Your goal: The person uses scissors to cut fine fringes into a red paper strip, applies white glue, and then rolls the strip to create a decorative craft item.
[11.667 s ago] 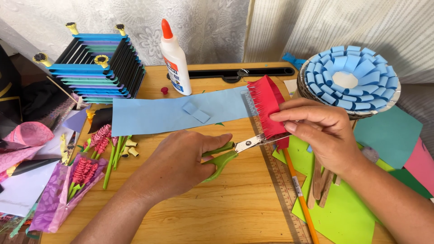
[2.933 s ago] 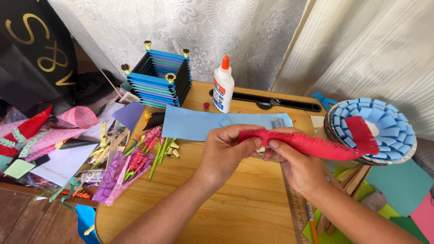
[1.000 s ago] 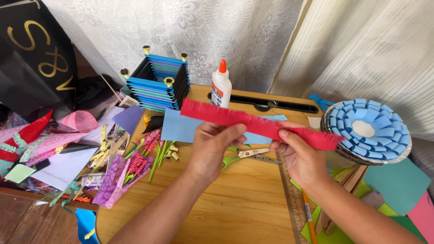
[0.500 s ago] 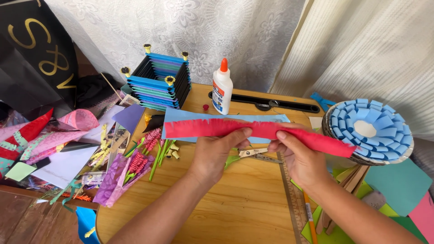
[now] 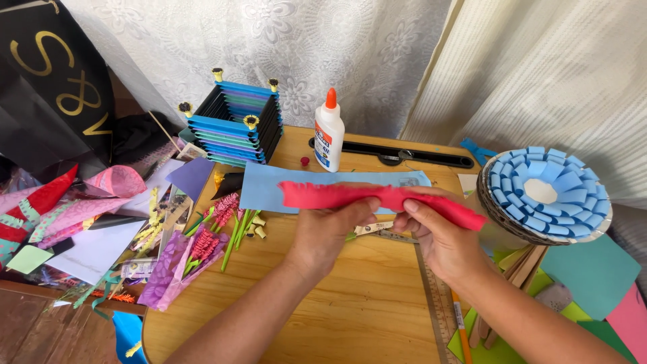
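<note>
Above the middle of the desk (image 5: 350, 317), a long red fringed paper strip (image 5: 377, 199) is held stretched between both hands, just over the light blue paper sheet (image 5: 266, 192) lying toward the far edge. The left hand (image 5: 330, 232) is clamped on the strip near its middle, thumb on top; the right hand (image 5: 441, 236) is closed on it further along, with the strip's end reaching toward the blue paper rosette (image 5: 546, 195) at the right edge. Compared with half a second earlier, the strip has been lowered a little and drawn straighter, and the hands have been brought closer together at its middle, so the fringed strip appears to be unfolded to full length and ready for handling. Green-handled scissors (image 5: 374, 229) and a metal ruler (image 5: 435, 296) are partly hidden beneath the hands. A white glue bottle (image 5: 329, 131) stands upright near the far edge, beside a blue stacked box (image 5: 232, 125) at the far left corner. Pink paper flowers (image 5: 216, 222) on green stems are scattered along the left edge.
</note>
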